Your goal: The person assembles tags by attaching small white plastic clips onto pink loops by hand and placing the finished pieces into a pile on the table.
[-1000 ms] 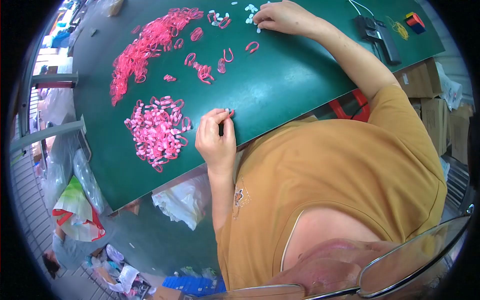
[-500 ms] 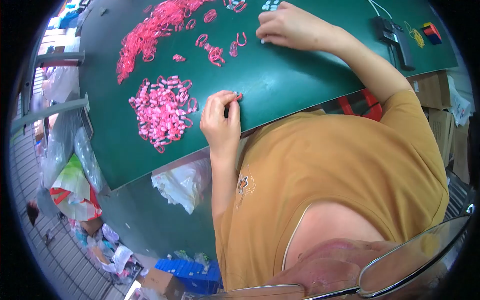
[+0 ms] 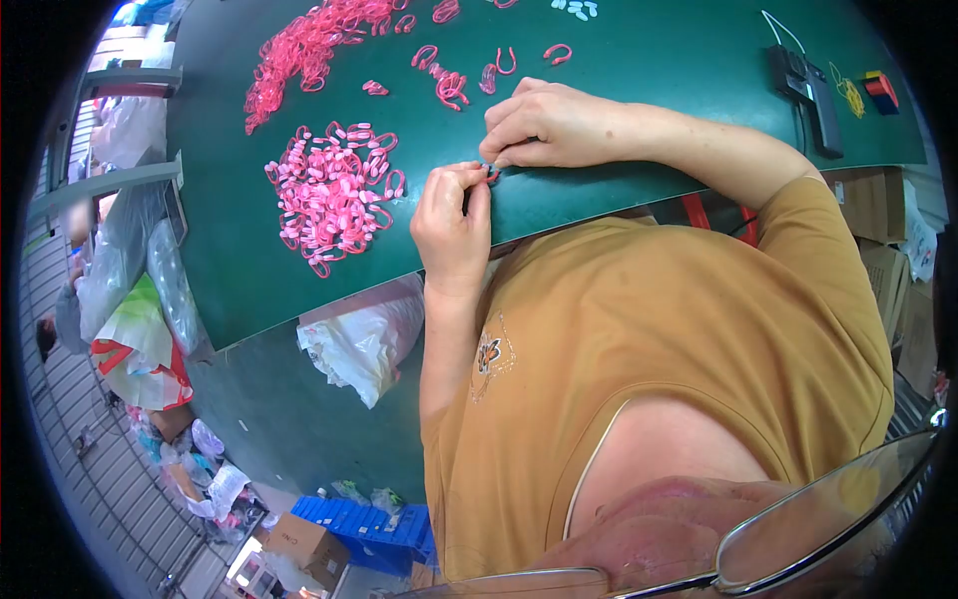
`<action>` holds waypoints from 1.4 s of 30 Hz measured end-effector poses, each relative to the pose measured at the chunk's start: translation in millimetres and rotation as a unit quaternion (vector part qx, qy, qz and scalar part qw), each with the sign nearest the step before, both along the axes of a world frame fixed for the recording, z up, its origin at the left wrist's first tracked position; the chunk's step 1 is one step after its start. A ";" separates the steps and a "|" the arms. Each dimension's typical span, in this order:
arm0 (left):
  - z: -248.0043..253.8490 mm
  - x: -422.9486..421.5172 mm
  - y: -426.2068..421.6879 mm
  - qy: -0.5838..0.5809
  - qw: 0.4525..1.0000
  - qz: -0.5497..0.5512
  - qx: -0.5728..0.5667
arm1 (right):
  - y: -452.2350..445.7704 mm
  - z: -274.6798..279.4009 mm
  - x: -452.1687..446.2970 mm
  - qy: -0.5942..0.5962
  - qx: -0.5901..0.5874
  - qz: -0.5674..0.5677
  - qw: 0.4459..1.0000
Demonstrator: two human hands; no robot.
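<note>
My left hand point(image 3: 454, 225) is closed near the table's front edge, thumb and forefinger pinching a red-pink elastic band point(image 3: 493, 176), mostly hidden. Against those fingertips, my right hand point(image 3: 554, 128) is closed in a pinch; a small pale piece at its tips is barely visible. Left of my hands lies a pile of pink loops with light pink connectors point(image 3: 334, 200). Beyond them are a few loose bands point(image 3: 449, 85), a curved pink band point(image 3: 558, 53) and several small white pieces point(image 3: 574, 9).
A large heap of pink bands point(image 3: 309, 60) spreads along the far left of the green table point(image 3: 619, 190). At the right are a black power strip point(image 3: 808, 100), yellow string point(image 3: 848, 92) and a red-and-black block point(image 3: 880, 93). A white plastic bag point(image 3: 364, 339) hangs below the edge.
My right hand has come from beside the white pieces to my left fingertips, carrying a small white piece. My left hand keeps its pinch. The view has shifted slightly.
</note>
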State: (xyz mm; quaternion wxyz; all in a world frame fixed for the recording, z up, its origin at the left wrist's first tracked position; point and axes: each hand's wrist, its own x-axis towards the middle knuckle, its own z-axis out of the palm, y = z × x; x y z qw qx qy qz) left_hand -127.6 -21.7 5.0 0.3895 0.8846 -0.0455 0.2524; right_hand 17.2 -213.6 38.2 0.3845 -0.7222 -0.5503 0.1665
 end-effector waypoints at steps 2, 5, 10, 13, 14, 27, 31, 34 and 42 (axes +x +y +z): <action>-0.7 -2.0 0.8 0.009 1.000 0.002 -0.001 | 1.7 -6.5 -1.2 -0.028 0.001 -0.005 1.000; -1.0 -2.2 0.0 0.011 1.000 0.005 -0.006 | 3.6 -12.0 -3.0 -0.015 0.009 -0.001 1.000; 0.0 -3.3 1.5 0.009 1.000 -0.002 0.007 | 5.4 -7.5 -4.3 -0.069 -0.039 0.019 0.997; 0.3 -3.3 2.1 0.011 1.000 -0.005 0.007 | 5.8 -3.5 -4.1 -0.113 -0.040 0.028 0.992; 0.2 -2.6 2.1 0.011 1.000 -0.005 0.007 | 6.4 -2.0 -4.6 -0.131 -0.042 0.032 0.990; -3.4 -0.1 4.7 -0.014 1.000 -0.003 0.003 | 10.4 2.8 -8.3 -0.220 -0.036 0.067 0.972; -1.8 -2.0 4.7 -0.004 1.000 0.002 -0.006 | 10.0 -3.6 -12.6 -0.262 -0.043 0.053 0.963; -2.0 -1.1 2.9 -0.009 1.000 -0.002 -0.011 | 5.9 -10.6 -9.5 -0.224 -0.016 0.039 0.974; -1.1 -2.5 3.1 0.009 1.000 -0.007 0.000 | 4.0 -11.5 1.3 -0.105 -0.001 0.039 0.994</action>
